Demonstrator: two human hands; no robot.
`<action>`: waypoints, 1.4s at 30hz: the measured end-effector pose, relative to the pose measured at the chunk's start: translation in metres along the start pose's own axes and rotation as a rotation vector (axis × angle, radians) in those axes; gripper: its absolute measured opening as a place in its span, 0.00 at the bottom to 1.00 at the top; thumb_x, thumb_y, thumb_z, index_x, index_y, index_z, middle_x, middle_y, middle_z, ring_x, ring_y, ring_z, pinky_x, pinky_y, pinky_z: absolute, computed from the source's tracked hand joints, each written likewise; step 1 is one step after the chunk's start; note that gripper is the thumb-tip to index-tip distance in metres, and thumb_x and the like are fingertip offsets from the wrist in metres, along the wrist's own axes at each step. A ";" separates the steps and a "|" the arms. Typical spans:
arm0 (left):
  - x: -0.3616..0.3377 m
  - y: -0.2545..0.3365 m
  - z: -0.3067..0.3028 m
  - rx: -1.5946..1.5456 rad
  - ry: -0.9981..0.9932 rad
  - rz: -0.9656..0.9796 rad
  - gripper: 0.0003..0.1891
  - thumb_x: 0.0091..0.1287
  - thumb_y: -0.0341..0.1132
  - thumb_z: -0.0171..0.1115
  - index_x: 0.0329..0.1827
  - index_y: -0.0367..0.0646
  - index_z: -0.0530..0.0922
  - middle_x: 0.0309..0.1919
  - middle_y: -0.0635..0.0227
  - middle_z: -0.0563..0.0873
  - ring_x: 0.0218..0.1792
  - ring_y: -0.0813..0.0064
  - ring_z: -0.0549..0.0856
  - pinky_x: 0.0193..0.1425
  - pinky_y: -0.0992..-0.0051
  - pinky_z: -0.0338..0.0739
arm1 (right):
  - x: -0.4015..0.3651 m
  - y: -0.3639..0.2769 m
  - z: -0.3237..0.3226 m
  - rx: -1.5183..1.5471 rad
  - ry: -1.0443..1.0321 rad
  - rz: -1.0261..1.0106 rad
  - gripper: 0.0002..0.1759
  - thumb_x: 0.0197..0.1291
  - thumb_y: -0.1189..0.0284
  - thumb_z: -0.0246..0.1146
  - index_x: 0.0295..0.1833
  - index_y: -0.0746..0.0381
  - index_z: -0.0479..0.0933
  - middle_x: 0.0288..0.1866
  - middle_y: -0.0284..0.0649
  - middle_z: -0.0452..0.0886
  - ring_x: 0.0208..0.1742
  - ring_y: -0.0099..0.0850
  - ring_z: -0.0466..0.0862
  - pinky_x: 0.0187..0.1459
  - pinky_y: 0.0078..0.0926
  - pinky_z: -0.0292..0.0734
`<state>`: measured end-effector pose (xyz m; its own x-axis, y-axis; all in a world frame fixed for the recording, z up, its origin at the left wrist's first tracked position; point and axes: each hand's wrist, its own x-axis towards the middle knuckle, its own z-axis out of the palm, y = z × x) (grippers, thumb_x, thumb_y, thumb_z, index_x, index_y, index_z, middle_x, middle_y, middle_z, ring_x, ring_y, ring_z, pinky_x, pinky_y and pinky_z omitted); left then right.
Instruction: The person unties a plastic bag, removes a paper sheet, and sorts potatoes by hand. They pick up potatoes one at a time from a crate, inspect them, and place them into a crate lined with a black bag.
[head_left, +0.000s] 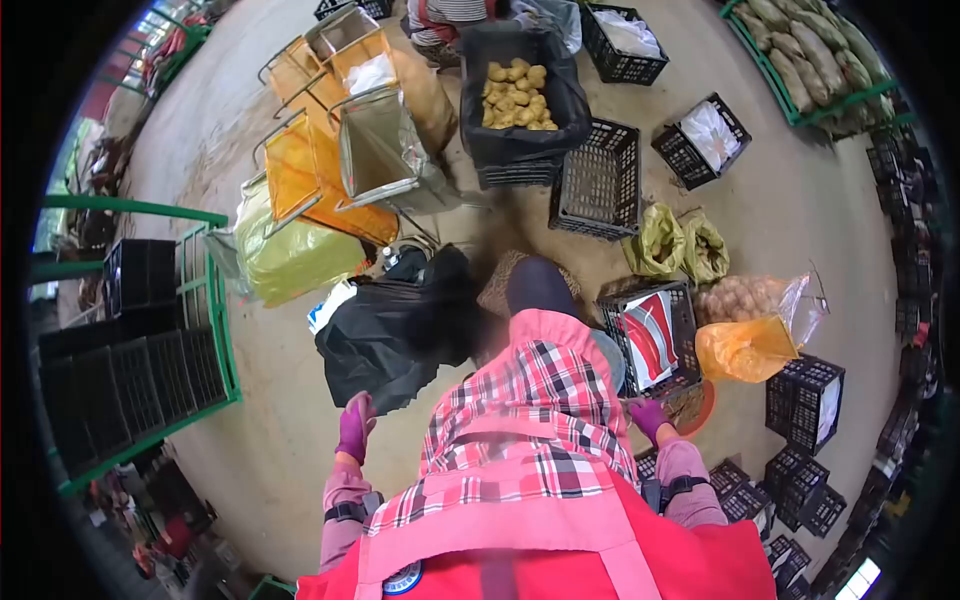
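My left hand (355, 427), in a purple fingerless glove, hangs at my left side with loosely bent fingers and nothing in them. Just beyond it a black plastic sheet (385, 345) lies crumpled on the floor. My right hand (650, 415), gloved alike, is low at my right side, its fingers loosely apart and pointing inward. It is nearest to a black crate (682, 320) with a red and white printed bag (650, 340) in it. An orange-red basin (708, 408) shows partly beside that hand. My checked apron (525, 410) fills the middle.
Ahead, a black-lined crate (570, 130) holds potatoes (517, 97), beside an empty crate (597, 180). Framed bags (385, 150) stand at left, near a green rack (215, 300). Yellow-green sacks (655, 243) and an orange bag (742, 348) are at right. A person (450, 12) sits at the top.
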<state>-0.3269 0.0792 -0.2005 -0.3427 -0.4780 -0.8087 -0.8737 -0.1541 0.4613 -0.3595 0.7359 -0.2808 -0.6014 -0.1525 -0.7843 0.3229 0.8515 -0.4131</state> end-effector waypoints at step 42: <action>0.264 0.402 0.625 1.343 -0.915 1.493 0.33 0.52 0.38 0.68 0.64 0.39 0.73 0.63 0.53 0.77 0.63 0.51 0.75 0.68 0.51 0.64 | 0.650 -0.022 -0.256 -0.219 0.058 -0.035 0.27 0.50 0.63 0.64 0.57 0.58 0.75 0.56 0.47 0.79 0.62 0.48 0.75 0.67 0.47 0.64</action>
<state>-0.9840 0.4312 -0.4563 -0.4645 0.8358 -0.2929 0.5890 0.5385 0.6026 -0.9443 0.7460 -0.6627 -0.6525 -0.1606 -0.7406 0.1381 0.9358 -0.3245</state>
